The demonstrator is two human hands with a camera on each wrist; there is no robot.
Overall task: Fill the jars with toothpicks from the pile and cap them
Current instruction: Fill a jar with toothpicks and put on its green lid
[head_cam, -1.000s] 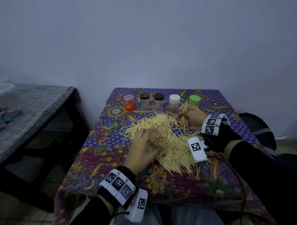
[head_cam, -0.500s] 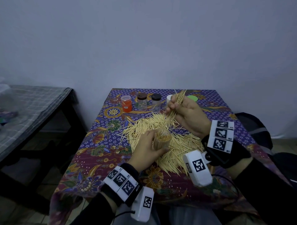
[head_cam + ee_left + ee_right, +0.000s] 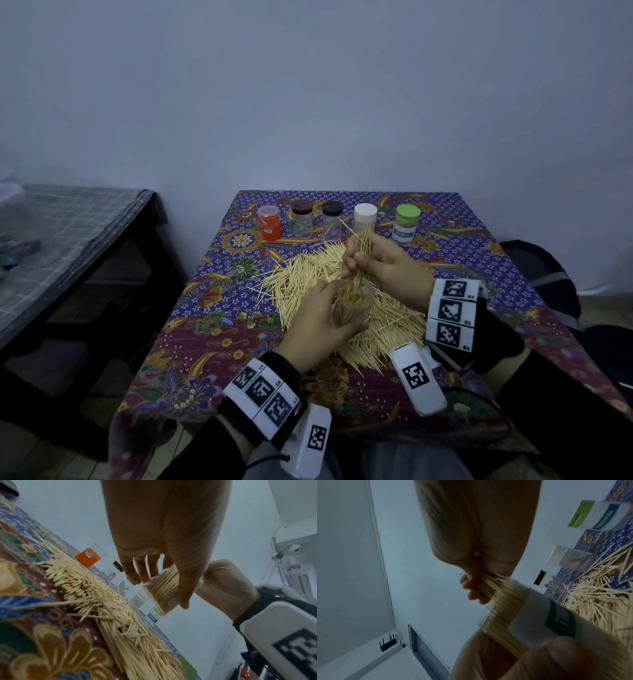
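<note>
Both arms wore black sleeves (image 3: pixel 565 421) down to the wrists, and the hands were bare. Each wrist carried a black band fitted with a row of three white tiles (image 3: pixel 262 390), each printed with a black square code marker; the right row (image 3: pixel 450 313) showed small labels at its tile corners. Under each wrist hung a rounded white camera box (image 3: pixel 418 380) bearing one code marker, and a thin black cable (image 3: pixel 270 459) ran from the left box (image 3: pixel 308 445).

Head view overlooks table (image 3: pixel 445 219) — wrist views close, sharing pile (image 3: pixel 96 596).
</note>
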